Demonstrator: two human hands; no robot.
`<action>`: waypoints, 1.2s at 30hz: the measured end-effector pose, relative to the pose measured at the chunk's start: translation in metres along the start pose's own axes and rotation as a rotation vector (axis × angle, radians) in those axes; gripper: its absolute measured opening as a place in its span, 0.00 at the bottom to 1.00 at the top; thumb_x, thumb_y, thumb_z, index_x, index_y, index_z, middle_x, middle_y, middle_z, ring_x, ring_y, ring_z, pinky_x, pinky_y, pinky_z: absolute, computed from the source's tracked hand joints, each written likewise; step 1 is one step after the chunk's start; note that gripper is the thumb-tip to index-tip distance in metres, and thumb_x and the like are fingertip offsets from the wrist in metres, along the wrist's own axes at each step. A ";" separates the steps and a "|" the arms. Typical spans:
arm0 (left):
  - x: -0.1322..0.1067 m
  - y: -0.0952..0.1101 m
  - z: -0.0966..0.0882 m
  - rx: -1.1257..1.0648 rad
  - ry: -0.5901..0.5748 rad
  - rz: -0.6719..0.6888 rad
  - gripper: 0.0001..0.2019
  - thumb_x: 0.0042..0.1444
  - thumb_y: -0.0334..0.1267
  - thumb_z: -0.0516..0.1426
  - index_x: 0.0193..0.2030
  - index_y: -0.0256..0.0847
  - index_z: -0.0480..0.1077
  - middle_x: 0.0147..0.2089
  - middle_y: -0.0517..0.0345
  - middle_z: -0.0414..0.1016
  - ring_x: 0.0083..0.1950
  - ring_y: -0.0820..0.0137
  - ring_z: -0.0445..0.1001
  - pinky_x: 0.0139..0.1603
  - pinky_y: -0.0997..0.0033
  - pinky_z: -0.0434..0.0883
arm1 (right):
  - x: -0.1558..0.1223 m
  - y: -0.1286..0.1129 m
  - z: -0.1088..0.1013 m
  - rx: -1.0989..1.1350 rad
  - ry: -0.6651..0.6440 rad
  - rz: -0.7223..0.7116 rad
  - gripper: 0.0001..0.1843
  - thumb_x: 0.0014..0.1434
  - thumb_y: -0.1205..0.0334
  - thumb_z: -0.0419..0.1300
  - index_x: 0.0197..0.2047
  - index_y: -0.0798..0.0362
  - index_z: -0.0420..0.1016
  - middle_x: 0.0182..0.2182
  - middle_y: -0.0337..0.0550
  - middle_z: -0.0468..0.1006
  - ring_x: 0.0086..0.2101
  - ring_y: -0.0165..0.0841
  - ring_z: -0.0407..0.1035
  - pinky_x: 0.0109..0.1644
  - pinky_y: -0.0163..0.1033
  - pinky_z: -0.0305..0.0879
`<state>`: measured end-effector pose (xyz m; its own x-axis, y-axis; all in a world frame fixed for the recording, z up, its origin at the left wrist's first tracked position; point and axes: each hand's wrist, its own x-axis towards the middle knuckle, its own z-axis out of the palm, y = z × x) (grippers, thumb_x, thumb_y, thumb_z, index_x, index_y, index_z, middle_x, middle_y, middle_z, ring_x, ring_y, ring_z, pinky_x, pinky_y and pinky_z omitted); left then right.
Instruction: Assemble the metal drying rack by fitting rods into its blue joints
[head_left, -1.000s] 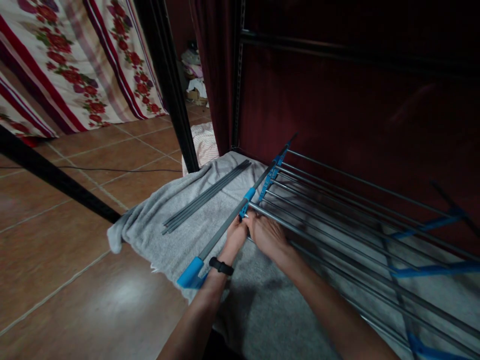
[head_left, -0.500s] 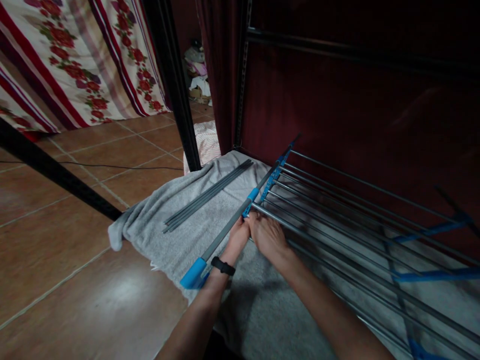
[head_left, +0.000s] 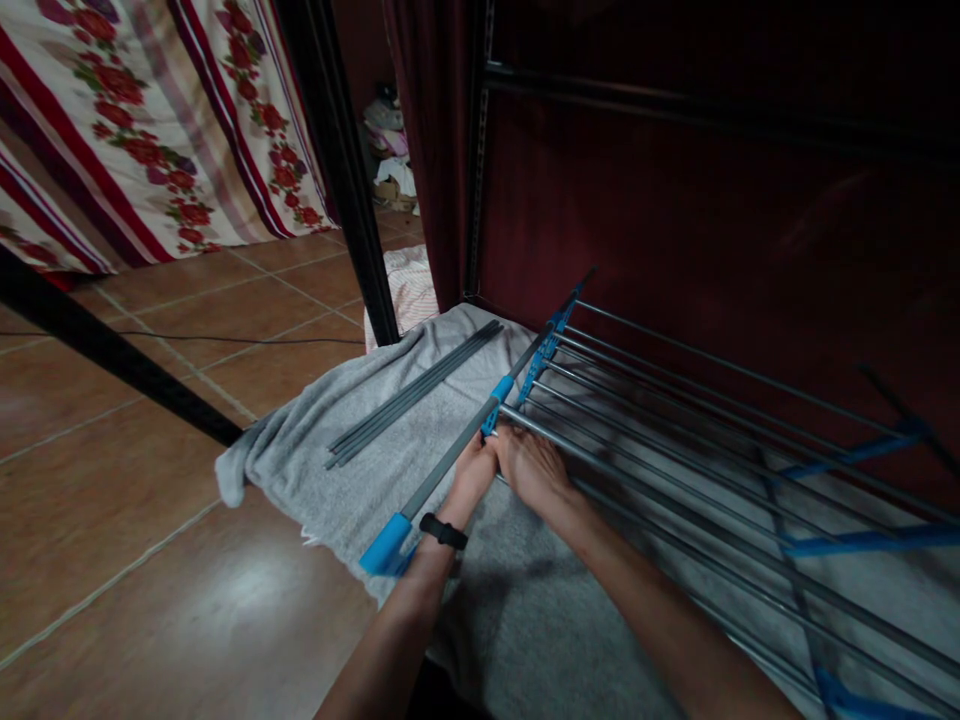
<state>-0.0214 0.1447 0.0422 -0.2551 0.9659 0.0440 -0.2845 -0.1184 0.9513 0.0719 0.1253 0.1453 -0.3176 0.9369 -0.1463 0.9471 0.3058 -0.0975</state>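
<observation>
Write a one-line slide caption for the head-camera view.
Left hand and right hand meet at a blue-jointed rack, grey rods nearby on a grey blanket.

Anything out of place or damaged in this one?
Nothing looks broken or spilled. Slightly untidy: the gray blanket is rumpled, bunched near the slanting black bar at left. Loose gray rods lie on it, separate from the rack.

Rack rods (head_left: 536, 424) look like smooth metal with a bit of shine, and the blue fittings (head_left: 386, 543) are plain smooth plastic. Loose grey tubes (head_left: 415, 395) are more matt – metal or coated, can't tell. Blanket (head_left: 300, 440) is soft, fuzzy cloth; floor tiles (head_left: 150, 560) are properly glossy. Black post (head_left: 341, 170) – painted-metal look, slight sheen.
</observation>
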 end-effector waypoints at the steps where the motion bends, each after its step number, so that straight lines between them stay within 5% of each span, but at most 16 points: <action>1: 0.000 -0.001 0.000 -0.001 -0.005 0.002 0.10 0.46 0.28 0.62 0.37 0.42 0.78 0.41 0.57 0.81 0.46 0.64 0.76 0.61 0.59 0.71 | 0.000 0.001 0.001 0.021 0.020 -0.006 0.22 0.76 0.54 0.42 0.61 0.52 0.70 0.51 0.51 0.83 0.50 0.39 0.78 0.51 0.39 0.68; 11: 0.000 0.002 0.004 -0.046 -0.040 -0.006 0.12 0.45 0.34 0.65 0.40 0.42 0.77 0.40 0.56 0.81 0.46 0.62 0.78 0.60 0.59 0.72 | -0.003 0.007 0.007 0.102 0.104 0.014 0.19 0.74 0.57 0.46 0.59 0.53 0.71 0.49 0.52 0.82 0.49 0.40 0.76 0.51 0.40 0.68; 22: 0.000 0.007 0.002 0.048 -0.016 0.016 0.16 0.43 0.27 0.59 0.41 0.42 0.77 0.39 0.58 0.81 0.45 0.66 0.78 0.59 0.62 0.71 | -0.002 0.008 0.008 0.104 0.097 -0.004 0.22 0.75 0.57 0.46 0.67 0.54 0.65 0.50 0.53 0.82 0.49 0.40 0.77 0.51 0.41 0.68; 36: 0.010 0.011 -0.001 0.220 0.011 0.099 0.10 0.40 0.40 0.61 0.32 0.43 0.70 0.27 0.65 0.69 0.32 0.68 0.64 0.40 0.66 0.68 | -0.003 0.006 0.014 0.073 0.176 -0.088 0.17 0.74 0.65 0.43 0.57 0.55 0.69 0.49 0.50 0.82 0.47 0.36 0.77 0.50 0.40 0.72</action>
<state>-0.0281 0.1527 0.0524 -0.2824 0.9493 0.1385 -0.0492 -0.1585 0.9861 0.0783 0.1216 0.1310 -0.3799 0.9242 0.0399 0.9081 0.3808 -0.1745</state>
